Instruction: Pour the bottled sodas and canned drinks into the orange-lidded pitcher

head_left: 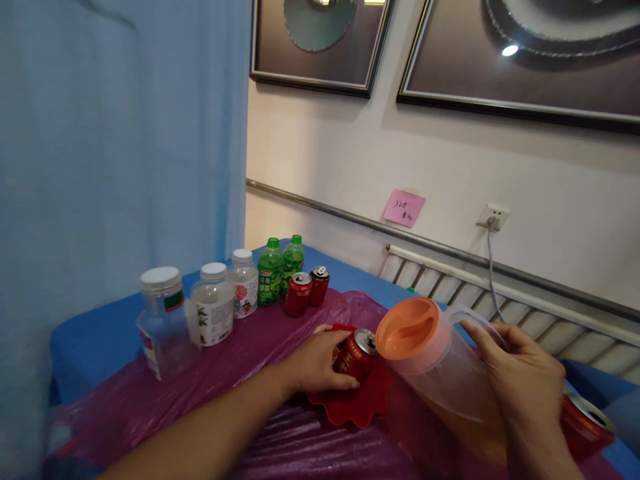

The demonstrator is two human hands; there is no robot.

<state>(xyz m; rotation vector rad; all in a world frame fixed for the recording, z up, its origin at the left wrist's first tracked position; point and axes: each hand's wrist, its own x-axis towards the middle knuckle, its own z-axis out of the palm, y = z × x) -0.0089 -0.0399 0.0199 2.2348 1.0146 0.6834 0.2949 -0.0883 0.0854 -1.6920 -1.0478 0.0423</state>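
"What are your hands holding?"

"Your left hand (316, 363) is wrapped around a red drink can (356, 358), over a red scalloped tray (347, 408). Your right hand (525, 373) is closed on the handle (473, 315) of a translucent pitcher (453, 390)."

"How is the pitcher angled?"

"It leans toward the can, its orange lid (407, 327) just beside the can's top; amber liquid (475, 430) shows inside."

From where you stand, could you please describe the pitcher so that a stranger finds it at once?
Find the purple sheet, then the right hand toward the picture's right. That hand holds the tilted, translucent pitcher; unlike the red cans nearby, it has an orange lid.
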